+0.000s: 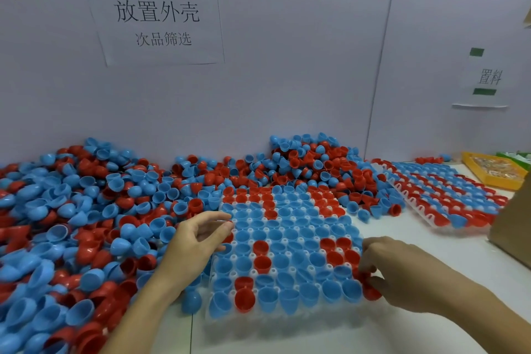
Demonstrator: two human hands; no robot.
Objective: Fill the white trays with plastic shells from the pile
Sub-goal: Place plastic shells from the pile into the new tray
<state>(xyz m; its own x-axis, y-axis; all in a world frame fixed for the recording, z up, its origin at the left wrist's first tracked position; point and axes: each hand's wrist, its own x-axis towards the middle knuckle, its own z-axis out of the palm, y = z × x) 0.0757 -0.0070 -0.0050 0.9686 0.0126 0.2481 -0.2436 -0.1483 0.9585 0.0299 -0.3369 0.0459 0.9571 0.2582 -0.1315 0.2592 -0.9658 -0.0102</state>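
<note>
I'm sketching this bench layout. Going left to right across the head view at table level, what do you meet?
Pile of red and blue shells → left hand → near white tray full of shells → right hand → second filled tray → yellow box.

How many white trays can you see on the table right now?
2. One tray lies in front between the left hand and right hand; the second tray sits far right, beyond the pile. More may lie hidden under the pile.
</note>
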